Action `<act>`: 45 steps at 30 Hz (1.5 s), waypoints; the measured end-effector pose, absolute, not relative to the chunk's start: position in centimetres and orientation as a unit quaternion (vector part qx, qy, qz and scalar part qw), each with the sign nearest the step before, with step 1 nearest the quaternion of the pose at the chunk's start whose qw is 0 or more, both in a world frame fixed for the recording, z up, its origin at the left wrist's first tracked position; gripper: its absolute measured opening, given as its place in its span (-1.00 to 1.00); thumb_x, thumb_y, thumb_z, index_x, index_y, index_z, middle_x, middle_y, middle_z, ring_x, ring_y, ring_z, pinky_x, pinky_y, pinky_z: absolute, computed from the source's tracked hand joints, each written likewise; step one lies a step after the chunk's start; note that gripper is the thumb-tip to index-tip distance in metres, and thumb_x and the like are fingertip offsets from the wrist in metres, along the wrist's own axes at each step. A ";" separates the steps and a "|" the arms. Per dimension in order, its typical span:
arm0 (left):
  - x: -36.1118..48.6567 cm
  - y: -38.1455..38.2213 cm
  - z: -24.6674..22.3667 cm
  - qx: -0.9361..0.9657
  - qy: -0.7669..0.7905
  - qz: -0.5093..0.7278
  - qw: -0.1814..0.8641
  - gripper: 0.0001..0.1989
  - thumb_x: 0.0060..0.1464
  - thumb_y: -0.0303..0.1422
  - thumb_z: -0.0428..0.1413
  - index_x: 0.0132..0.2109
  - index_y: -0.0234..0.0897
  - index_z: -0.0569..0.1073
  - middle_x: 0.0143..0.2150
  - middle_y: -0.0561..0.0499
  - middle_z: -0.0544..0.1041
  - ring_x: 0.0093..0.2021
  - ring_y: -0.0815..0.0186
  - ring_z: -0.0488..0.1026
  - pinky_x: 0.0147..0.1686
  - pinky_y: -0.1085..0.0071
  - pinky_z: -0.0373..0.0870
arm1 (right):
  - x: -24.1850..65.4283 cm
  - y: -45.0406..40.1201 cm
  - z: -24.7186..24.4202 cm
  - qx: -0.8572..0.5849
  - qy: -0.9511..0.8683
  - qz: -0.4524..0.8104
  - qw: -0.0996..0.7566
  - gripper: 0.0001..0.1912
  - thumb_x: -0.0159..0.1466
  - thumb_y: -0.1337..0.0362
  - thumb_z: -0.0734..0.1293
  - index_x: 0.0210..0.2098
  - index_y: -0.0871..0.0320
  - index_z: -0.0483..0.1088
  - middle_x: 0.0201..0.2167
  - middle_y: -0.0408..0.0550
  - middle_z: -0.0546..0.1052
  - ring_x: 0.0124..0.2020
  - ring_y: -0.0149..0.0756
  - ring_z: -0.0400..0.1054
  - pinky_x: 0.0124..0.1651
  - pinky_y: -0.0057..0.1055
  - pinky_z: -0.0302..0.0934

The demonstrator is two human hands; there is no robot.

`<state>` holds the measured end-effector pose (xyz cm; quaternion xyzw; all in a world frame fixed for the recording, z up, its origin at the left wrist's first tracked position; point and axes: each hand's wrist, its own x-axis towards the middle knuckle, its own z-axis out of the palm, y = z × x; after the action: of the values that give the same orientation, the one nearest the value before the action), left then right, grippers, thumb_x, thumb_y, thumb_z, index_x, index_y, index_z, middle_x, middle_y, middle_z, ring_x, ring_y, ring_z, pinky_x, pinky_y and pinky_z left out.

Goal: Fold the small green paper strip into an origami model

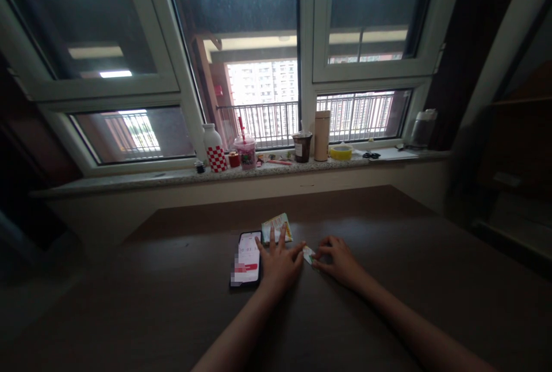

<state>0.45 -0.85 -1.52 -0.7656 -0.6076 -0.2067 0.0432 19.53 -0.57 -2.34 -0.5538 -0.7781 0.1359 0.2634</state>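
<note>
My left hand [279, 261] lies on the brown table with its fingers spread. One fingertip is over the right edge of a lit phone [247, 258], and others reach the lower part of a flat white, green and yellow packet [279, 223]. Its thumb meets the left end of a small white and green piece [308, 254] that looks like paper or wrapper. On the other end of that piece, my right hand [340, 260] has its thumb and forefinger closed in a pinch. Print on the small piece is too small to read.
Beyond the brown table [185, 314], a stone windowsill [181, 179] carries a checkered bottle [215, 150], a pink drink cup [245, 153], a dark cup [302, 146], a tan flask [322, 136], yellow tape [341, 152], black scissors [371, 155] and a clear jug [422, 129].
</note>
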 end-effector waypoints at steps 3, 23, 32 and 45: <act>0.5 -0.9 -1.4 -0.767 -0.608 -0.204 0.037 -0.67 0.13 -0.02 -0.03 0.04 0.36 0.39 0.36 0.18 0.10 0.38 -0.07 -0.19 0.15 -0.30 -0.64 | 19.5 -0.6 -2.3 -0.554 -0.777 0.136 0.267 -0.82 0.12 0.07 0.42 -0.33 -0.02 0.54 -0.15 -0.05 0.40 -0.05 -0.15 0.23 0.03 -0.24 0.13; -0.2 -1.3 -1.7 -0.817 -0.534 -0.217 0.022 -0.74 0.13 -0.11 0.06 -0.02 0.29 0.45 0.34 0.18 0.14 0.33 -0.02 -0.05 0.19 -0.34 -0.39 | 18.9 -0.9 -2.8 -0.569 -0.753 0.133 0.302 -0.86 0.21 0.19 0.33 -0.27 0.01 0.53 -0.18 -0.03 0.42 -0.06 -0.18 0.24 0.02 -0.26 0.13; -0.2 -1.1 -1.6 -0.822 -0.528 -0.214 0.013 -0.76 0.08 -0.21 0.15 -0.08 0.24 0.50 0.31 0.17 0.19 0.31 0.01 0.00 0.22 -0.32 -0.33 | 19.0 -0.5 -3.0 -0.573 -0.748 0.145 0.300 -0.78 0.17 0.23 0.36 -0.18 -0.09 0.53 -0.16 -0.04 0.40 -0.05 -0.17 0.23 0.05 -0.23 0.12; -0.4 -1.1 -1.0 -0.811 -0.528 -0.249 -0.028 -0.88 0.08 -0.22 0.14 -0.29 -0.06 0.57 0.24 0.08 0.30 0.27 0.08 0.07 0.24 -0.24 -0.25 | 19.2 -0.1 -3.1 -0.577 -0.751 0.146 0.287 -0.81 0.15 0.21 0.39 -0.22 -0.10 0.56 -0.16 -0.03 0.40 -0.05 -0.16 0.24 0.05 -0.24 0.13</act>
<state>-0.36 -1.05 -1.05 -0.8110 -0.5284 -0.2494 -0.0276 19.20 -0.07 -3.06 -0.5769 -0.7505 0.1462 0.2872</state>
